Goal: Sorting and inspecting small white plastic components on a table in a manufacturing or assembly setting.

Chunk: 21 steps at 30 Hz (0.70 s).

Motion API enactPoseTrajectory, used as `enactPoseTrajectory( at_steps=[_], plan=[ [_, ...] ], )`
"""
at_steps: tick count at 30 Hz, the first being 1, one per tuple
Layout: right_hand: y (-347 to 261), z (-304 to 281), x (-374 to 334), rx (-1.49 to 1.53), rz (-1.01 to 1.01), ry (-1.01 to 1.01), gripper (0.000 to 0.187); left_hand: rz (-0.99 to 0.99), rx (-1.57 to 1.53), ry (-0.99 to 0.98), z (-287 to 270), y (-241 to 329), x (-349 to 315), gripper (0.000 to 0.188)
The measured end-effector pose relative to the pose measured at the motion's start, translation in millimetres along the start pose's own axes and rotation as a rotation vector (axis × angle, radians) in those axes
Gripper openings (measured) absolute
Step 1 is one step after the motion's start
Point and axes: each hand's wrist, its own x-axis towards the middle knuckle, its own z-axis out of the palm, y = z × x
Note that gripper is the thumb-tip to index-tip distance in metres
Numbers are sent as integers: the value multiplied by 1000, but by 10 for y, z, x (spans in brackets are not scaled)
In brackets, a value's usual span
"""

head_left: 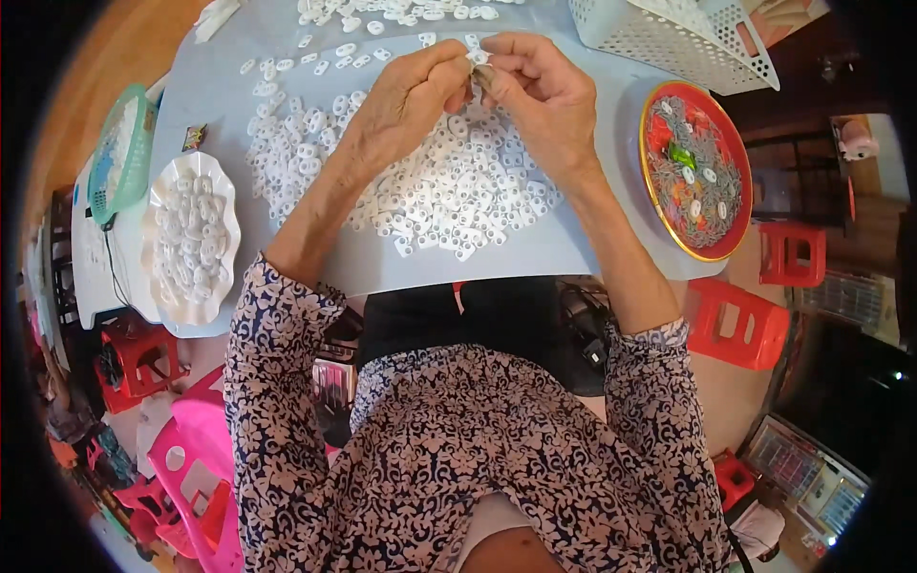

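Note:
Both my hands meet over the far middle of the table, fingertips together. Between them is a small white plastic piece point(477, 58), partly covered by the fingers. My left hand point(413, 95) is closed, pinching it from the left. My right hand point(546, 94) pinches from the other side, thumb and forefinger pressed together, with something small and dark at the thumb tip that I cannot make out. Beneath and in front of the hands spreads a heap of small white oval pieces point(449, 196) with two holes each. More white pieces point(392, 10) lie at the far edge.
A scalloped white dish point(229, 239) of white pieces stands at the left, beside a green basket point(150, 124). On the right sits a red round tray point(650, 177) of grey metal parts. A white perforated basket point(669, 59) is at the far right. Red stools point(740, 325) stand beyond the table.

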Motion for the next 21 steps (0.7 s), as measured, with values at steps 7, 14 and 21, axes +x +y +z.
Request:
enactPoseTrajectory(
  at_steps=[7, 14, 21],
  plan=[
    [-23, -34, 3, -58, 46, -99, 26, -54, 35, -13, -56, 20, 11, 24],
    [30, -19, -7, -69, 6, -124, 29, -1, 45, -21, -71, -17, 6, 25],
    [92, -16, 3, -105, -26, -101, 29, 74, -58, 78, 1, -64, -27, 24]
  ],
)
